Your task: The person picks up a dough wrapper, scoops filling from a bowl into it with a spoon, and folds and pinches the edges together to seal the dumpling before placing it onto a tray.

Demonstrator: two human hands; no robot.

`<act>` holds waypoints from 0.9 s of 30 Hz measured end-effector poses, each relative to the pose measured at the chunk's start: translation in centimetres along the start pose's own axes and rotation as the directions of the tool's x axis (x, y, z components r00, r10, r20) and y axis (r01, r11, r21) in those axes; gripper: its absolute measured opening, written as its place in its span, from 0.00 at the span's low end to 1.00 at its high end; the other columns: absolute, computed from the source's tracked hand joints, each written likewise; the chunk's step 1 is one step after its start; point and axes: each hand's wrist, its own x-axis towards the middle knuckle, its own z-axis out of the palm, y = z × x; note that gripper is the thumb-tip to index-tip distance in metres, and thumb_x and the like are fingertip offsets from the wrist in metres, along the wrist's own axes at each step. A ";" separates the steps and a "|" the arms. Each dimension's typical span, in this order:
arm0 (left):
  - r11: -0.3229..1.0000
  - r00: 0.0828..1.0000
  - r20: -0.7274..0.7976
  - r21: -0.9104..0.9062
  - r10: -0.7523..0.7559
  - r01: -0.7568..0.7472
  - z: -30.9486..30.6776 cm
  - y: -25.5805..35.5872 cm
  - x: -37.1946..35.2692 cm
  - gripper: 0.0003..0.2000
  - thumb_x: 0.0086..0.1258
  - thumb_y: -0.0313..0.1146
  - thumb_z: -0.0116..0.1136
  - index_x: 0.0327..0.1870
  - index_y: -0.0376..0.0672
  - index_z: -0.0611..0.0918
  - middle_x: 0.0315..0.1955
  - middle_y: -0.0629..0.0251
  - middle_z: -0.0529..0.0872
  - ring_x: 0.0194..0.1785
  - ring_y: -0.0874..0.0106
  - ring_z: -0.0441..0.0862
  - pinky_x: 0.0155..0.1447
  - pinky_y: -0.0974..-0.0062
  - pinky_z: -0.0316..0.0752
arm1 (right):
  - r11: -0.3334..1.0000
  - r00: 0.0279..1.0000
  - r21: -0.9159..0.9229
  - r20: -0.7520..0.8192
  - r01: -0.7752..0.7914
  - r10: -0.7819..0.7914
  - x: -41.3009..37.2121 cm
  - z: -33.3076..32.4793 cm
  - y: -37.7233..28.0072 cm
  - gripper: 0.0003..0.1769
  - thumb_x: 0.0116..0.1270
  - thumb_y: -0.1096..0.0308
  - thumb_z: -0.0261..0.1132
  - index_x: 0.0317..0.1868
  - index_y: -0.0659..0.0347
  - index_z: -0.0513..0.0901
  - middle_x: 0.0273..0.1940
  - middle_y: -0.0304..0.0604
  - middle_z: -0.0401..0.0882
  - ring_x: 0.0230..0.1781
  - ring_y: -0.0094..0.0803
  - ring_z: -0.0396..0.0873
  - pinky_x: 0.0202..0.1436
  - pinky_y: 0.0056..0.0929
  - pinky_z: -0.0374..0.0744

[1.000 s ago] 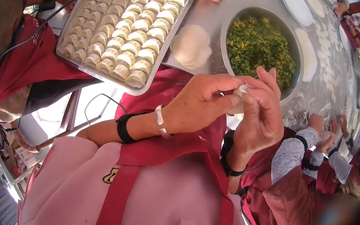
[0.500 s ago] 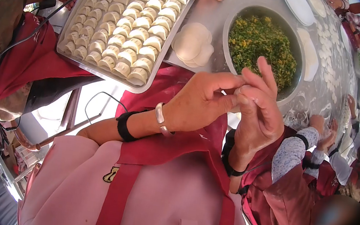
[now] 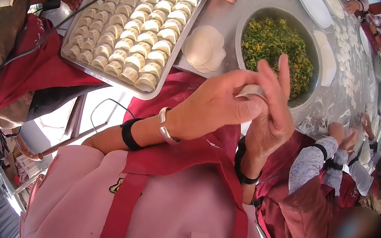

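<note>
Tray point(image 3: 104, 77) of dumplings point(image 3: 140, 22), bowl point(image 3: 238, 35) of green filling point(image 3: 277, 46), left hand point(image 3: 211, 108) and right hand point(image 3: 272, 125) fingers point(image 3: 245, 111) pinching wrapper point(image 3: 252, 91)

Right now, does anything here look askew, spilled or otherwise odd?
The near corner of the dumpling tray seems to hang precariously past the table edge, over a co-worker's lap. Otherwise nothing: its rows are neat, the filling sits in its bowl, and left hand and right hand pinch one dumpling.

A matt, floury dough wrapper point(image 3: 251, 92) is held near the brushed-metal bowl point(image 3: 237, 34); left of the bowl, a dull metal tray point(image 3: 175, 57) is seen.
</note>
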 end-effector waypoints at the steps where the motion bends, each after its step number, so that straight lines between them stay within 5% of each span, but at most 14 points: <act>1: 0.998 1.000 -0.008 -0.065 -0.002 0.001 0.1 -0.1 0.0 0.25 0.78 0.38 0.52 0.68 0.31 0.66 0.60 0.58 0.76 0.66 0.70 0.73 0.71 0.68 0.68 | 0.994 0.993 0.090 -0.093 -0.058 0.066 0.2 0.8 -0.5 0.18 0.66 0.61 0.69 0.49 0.66 0.86 0.54 0.52 0.85 0.74 0.51 0.64 0.76 0.52 0.58; 5: 0.967 1.000 0.004 -0.252 -0.028 0.028 0.8 0.3 -0.1 0.26 0.80 0.41 0.47 0.69 0.30 0.65 0.61 0.56 0.75 0.66 0.68 0.73 0.72 0.66 0.67 | 0.999 0.997 -0.004 -0.063 -0.046 0.046 -0.1 0.6 -0.7 0.21 0.68 0.59 0.67 0.53 0.66 0.85 0.56 0.51 0.83 0.74 0.49 0.64 0.75 0.50 0.61; 9: 0.982 1.000 0.004 -0.188 -0.016 0.016 0.7 0.7 0.1 0.26 0.82 0.41 0.44 0.71 0.30 0.63 0.62 0.55 0.74 0.66 0.69 0.73 0.72 0.66 0.67 | 0.962 0.979 -0.248 0.195 0.113 -0.065 -0.2 -1.4 1.3 0.28 0.70 0.53 0.64 0.62 0.67 0.78 0.63 0.52 0.77 0.74 0.51 0.63 0.72 0.46 0.67; 16: 0.920 0.996 -0.044 -0.387 -0.082 0.059 0.5 0.5 0.7 0.22 0.83 0.40 0.41 0.68 0.32 0.67 0.62 0.59 0.73 0.63 0.71 0.74 0.69 0.67 0.70 | 0.953 0.999 -0.298 0.001 0.048 -0.050 -0.5 0.0 1.2 0.30 0.76 0.48 0.54 0.63 0.67 0.76 0.66 0.54 0.73 0.73 0.56 0.63 0.71 0.49 0.66; 25: 0.858 0.986 -0.097 -0.510 -0.133 0.066 0.8 -1.1 1.4 0.18 0.83 0.38 0.44 0.64 0.35 0.71 0.59 0.64 0.76 0.57 0.74 0.76 0.63 0.71 0.73 | 0.869 0.985 -0.463 0.077 0.175 -0.157 -1.0 0.5 3.2 0.29 0.79 0.51 0.50 0.64 0.68 0.75 0.65 0.56 0.74 0.72 0.58 0.64 0.69 0.49 0.68; 27: 0.844 0.988 -0.098 -0.534 -0.121 0.050 0.0 -1.7 1.8 0.18 0.81 0.35 0.47 0.64 0.33 0.70 0.56 0.61 0.78 0.56 0.72 0.79 0.64 0.72 0.74 | 0.917 0.998 -0.396 0.007 0.058 -0.061 -1.3 0.3 1.5 0.28 0.79 0.52 0.50 0.64 0.69 0.75 0.65 0.56 0.74 0.71 0.57 0.65 0.68 0.47 0.69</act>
